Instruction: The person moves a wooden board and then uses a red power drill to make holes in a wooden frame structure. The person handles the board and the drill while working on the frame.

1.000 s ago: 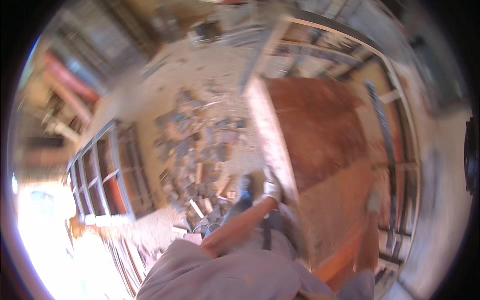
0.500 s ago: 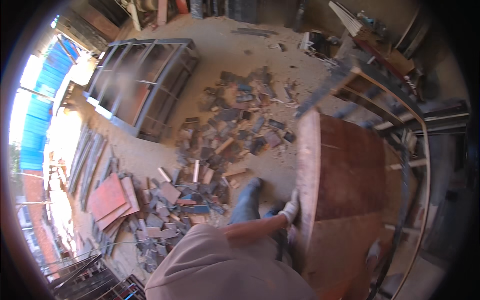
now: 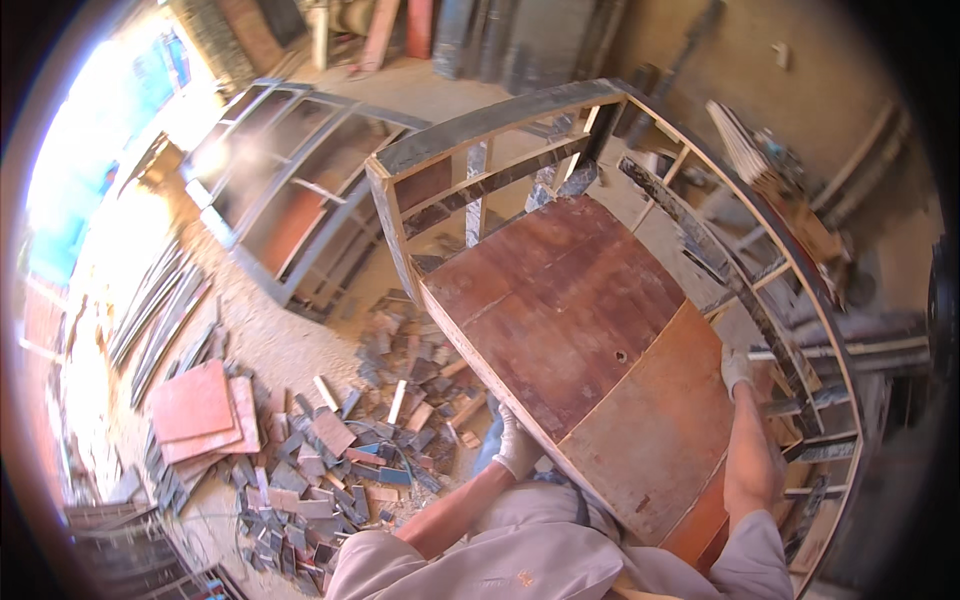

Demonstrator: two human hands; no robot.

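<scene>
Panelled frame [image 3: 570, 310] swung leftward, far corner now overlapping second frame [image 3: 258, 272] in my view; my left grip [image 3: 516, 443] and right grip [image 3: 736, 368] clasp its opposite edges, right of scrap heap [image 3: 332, 432]; whole piece turned together.

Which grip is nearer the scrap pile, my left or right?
Left. Your left grip is at the left edge of the board, facing the scrap pile; your right grip is at the opposite edge, across the board from the pile.
</scene>
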